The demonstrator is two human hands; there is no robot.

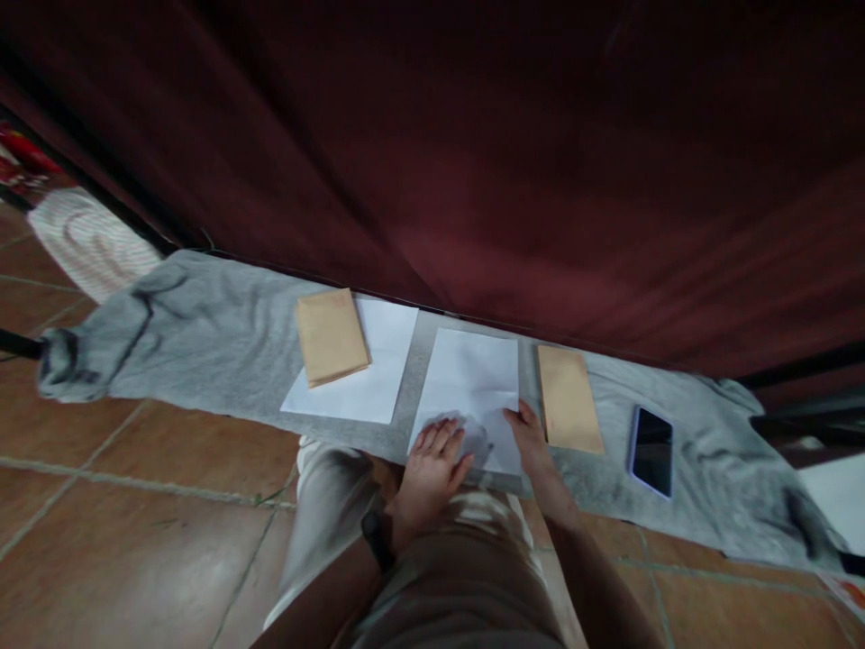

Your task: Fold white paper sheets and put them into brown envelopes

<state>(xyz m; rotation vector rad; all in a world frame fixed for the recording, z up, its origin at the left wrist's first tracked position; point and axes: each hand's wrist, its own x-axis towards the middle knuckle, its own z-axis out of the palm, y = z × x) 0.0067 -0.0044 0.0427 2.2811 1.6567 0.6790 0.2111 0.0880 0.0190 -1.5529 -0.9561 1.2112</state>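
Plain white rectangular paper sheet [471,370] lies flat on a grey plush cloth [203,333], directly in front of the person, btwn both hands. L hand [431,461] rests palm-down on the sheet's lower L part, fingers extended & slightly apart, nothing gripped (dark band [378,536] on that wrist). R hand [529,434] is at the sheet's R edge, fingers bent, thumb tip touching the edge; can't tell if it's pinching the paper. Just R of that hand: flat tan rectangular paper envelope [571,397], then a dark-screened phone w/ pale purple rim [653,451]. L of the sheet: 2nd white sheet [385,361], w/ tan folded paper packet [331,336] partly on top.
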